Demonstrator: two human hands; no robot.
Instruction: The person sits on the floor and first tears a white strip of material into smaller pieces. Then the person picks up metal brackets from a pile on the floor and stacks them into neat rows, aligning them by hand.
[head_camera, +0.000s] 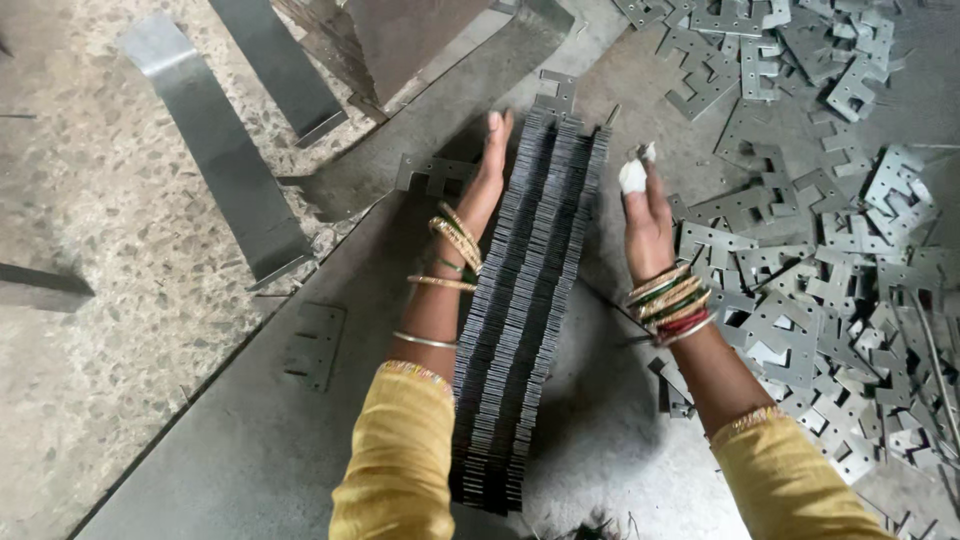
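Note:
A long row of thin stamped metal plates (530, 290), stacked on edge, runs from near me toward the far side across a grey metal sheet (250, 440). My left hand (485, 175) lies flat against the row's left side, fingers straight. My right hand (645, 215) hovers just right of the row, fingers apart, with a white wrap on one fingertip; it holds nothing. Both wrists carry several bangles, and both sleeves are yellow.
A loose heap of notched flat metal plates (830, 250) covers the right side. A few single plates (315, 345) lie left of the row. Bent metal strips (215, 150) rest on the speckled stone floor (90, 300) at the left.

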